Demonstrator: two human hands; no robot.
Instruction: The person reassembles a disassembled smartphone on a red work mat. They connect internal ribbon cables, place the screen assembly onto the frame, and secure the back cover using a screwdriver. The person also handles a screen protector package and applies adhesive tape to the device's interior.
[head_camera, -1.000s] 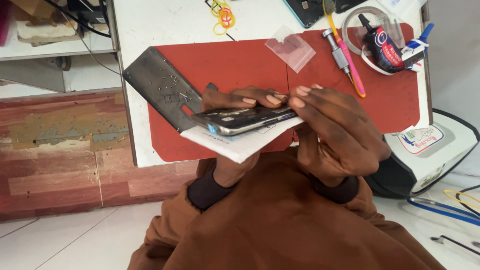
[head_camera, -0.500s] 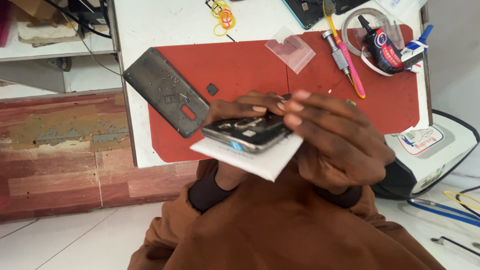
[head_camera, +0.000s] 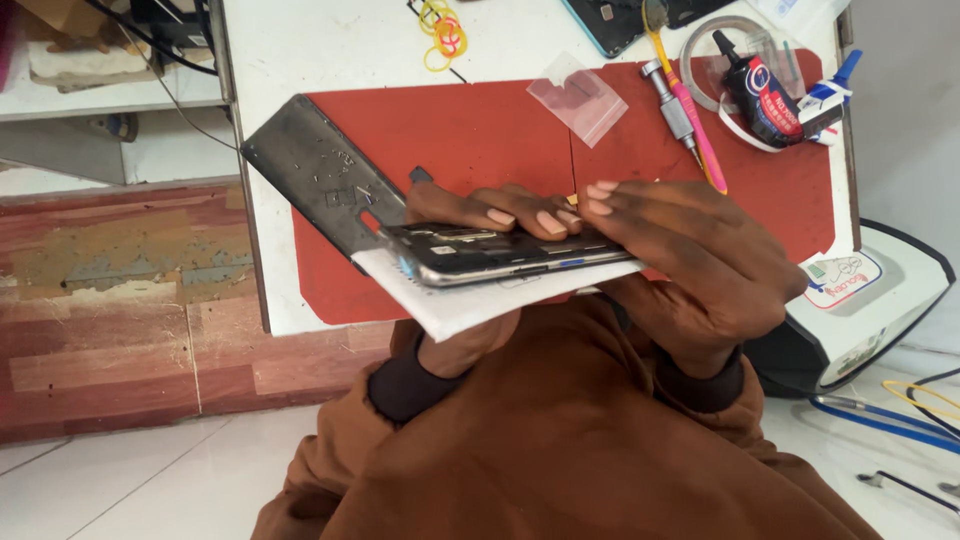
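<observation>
We've got the opened phone gripped in both hands over the red mat, white paper underneath it. Left hand curls over the top; right hand clamps its right end. Back cover lies on the table.

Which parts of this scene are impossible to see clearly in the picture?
- Head view: underside of the phone, covered by the white paper.
- Right hand palm, turned away; left hand mostly behind the phone.
- Teal device at the top, cut by the edge.
- Contents of the small bag, too small.
</observation>
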